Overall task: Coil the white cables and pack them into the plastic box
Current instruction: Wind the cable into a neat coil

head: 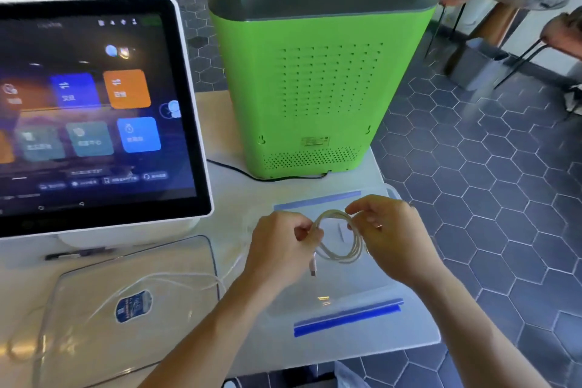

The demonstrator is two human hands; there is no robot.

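Observation:
A white cable (341, 253) wound into a small coil hangs between both hands above the clear plastic box (371, 296), which has blue handles at its near and far ends. My left hand (280, 249) pinches the coil's left side, and a plug dangles below it. My right hand (385, 230) grips the coil's top right. A second white cable (132, 287) lies loose across the transparent lid (176, 261) to the left, trailing off the table's left part.
A white touchscreen terminal (94, 110) stands at the left. A green machine (315, 72) stands behind the box, with a black cord along its base. A dark pen (75, 253) lies under the screen. The table edge runs right of the box; tiled floor lies beyond.

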